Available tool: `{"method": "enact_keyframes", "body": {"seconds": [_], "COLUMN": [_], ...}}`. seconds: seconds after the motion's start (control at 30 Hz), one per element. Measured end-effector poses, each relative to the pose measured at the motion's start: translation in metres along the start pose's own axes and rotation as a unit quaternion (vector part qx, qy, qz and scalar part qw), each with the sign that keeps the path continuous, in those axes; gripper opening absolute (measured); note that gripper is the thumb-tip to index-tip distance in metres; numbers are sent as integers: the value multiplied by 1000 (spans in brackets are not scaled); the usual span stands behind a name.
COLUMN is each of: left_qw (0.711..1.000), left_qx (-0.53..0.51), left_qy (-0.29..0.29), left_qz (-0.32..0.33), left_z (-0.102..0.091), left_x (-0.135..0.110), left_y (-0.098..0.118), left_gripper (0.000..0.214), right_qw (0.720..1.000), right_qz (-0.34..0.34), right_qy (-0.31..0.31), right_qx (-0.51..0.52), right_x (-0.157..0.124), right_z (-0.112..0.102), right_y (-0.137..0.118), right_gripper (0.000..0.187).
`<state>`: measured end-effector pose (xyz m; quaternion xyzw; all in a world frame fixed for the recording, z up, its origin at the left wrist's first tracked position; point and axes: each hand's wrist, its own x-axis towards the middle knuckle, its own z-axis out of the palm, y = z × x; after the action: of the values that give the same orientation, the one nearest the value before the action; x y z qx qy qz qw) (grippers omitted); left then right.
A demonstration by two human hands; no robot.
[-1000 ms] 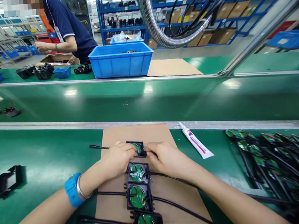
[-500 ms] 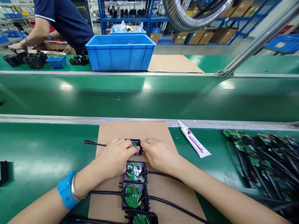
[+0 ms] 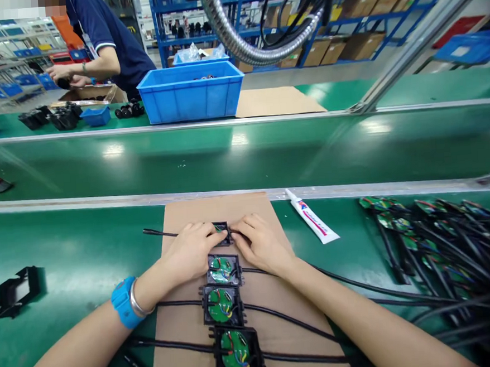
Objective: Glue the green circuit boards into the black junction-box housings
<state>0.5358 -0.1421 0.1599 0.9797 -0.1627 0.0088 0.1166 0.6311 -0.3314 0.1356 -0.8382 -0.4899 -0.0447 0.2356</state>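
A row of black plastic housings with green circuit boards lies on a cardboard sheet (image 3: 180,210). My left hand (image 3: 191,249) grips the farthest housing (image 3: 220,226), its thumb at the board inside. On that housing's right side my right hand (image 3: 264,246) has its fingertips pinched, seemingly on the black cable (image 3: 233,232); the fingers partly hide it. Closer to me sit a second housing (image 3: 223,270), a third housing (image 3: 222,305) and the nearest housing (image 3: 236,352), with black cables running out sideways.
A white glue tube (image 3: 313,218) lies right of the cardboard. Farther right is a heap of boards with black cables (image 3: 425,238). An empty black frame (image 3: 18,291) rests at left. Beyond the green channel stand a blue bin (image 3: 190,95) and a co-worker (image 3: 109,47).
The view has shifted slightly. My hands stay at the farthest housing, the right fingers slightly repositioned at its side. Across the bench, the co-worker has raised their hands with a dark part.
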Motion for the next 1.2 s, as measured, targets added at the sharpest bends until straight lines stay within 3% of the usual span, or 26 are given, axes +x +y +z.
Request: {"method": "enact_keyframes", "body": {"seconds": [0.23, 0.4, 0.63, 0.77, 0.87, 0.93, 1.0, 1.03, 1.07, 1.1, 1.13, 1.17, 1.2], "left_qw": [999, 991, 987, 989, 991, 992, 995, 997, 996, 994, 994, 995, 995], "left_qx": [-42, -66, -93, -92, -69, -49, -48, -60, -88, -97, -92, -88, -80], "left_qy": [-1, 80, 65, 46, 44, 55, 47, 27, -23, -50, -53, -54, -54], "left_qz": [-5, -83, -114, -111, -107, -104, -78, -51, -4, 13, 10, 0, -19], "left_z": [-16, -35, -20, -15, -22, -31, -38, -40, -40, -38, -34, -29, -23], "left_x": [4, -9, -14, -6, -10, -29, -61, -81, -101, -120, -137, -151, -161], "left_y": [-2, -27, -40, -44, -36, -21, -2, 7, 16, 23, 30, 35, 40], "left_gripper": [45, 31, 11, 12, 15, 19, 20, 23, 42, 67, 79, 77, 66], "right_qw": [998, 999, 990, 982, 980, 981, 984, 986, 986, 983, 982, 984, 986], "right_qz": [-26, -24, -44, -68, -65, -64, -75, -85, -81, -71, -55, -33, -16], "right_qy": [-23, -28, -103, -142, -155, -152, -144, -140, -145, -164, -177, -175, -164], "right_qx": [46, -7, -88, -103, -102, -101, -70, -34, 6, 31, 33, 21, 5], "right_x": [12, 19, 31, 45, 48, 33, 1, -20, -44, -68, -93, -116, -136], "right_z": [-11, -31, -13, -1, -11, -29, -51, -61, -69, -73, -74, -72, -68], "right_y": [1, -14, -76, -81, -77, -77, -76, -75, -73, -71, -67, -64, -62], "right_gripper": [23, 27, 32, 29, 29, 31, 32, 33, 37, 48, 69, 89, 97]}}
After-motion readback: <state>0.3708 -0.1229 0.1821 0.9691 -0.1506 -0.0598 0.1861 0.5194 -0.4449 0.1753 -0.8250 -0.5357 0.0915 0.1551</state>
